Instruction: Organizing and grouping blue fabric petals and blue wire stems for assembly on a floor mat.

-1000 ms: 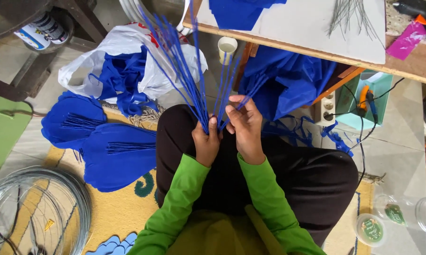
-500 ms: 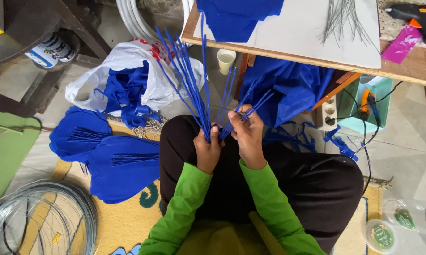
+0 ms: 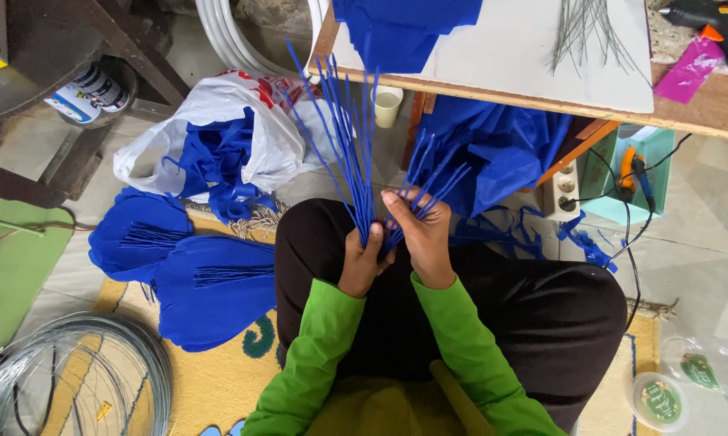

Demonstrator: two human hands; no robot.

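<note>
Above the person's lap, the left hand grips a bundle of blue-wrapped wires fanning toward twelve o'clock. At three o'clock beside it, the right hand pinches shorter blue stems.

wire coil left | table ahead | cut shapes left of hands

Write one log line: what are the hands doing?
left hand: grips blue stems | right hand: pinches more stems | floor: blue leaf shapes
</note>
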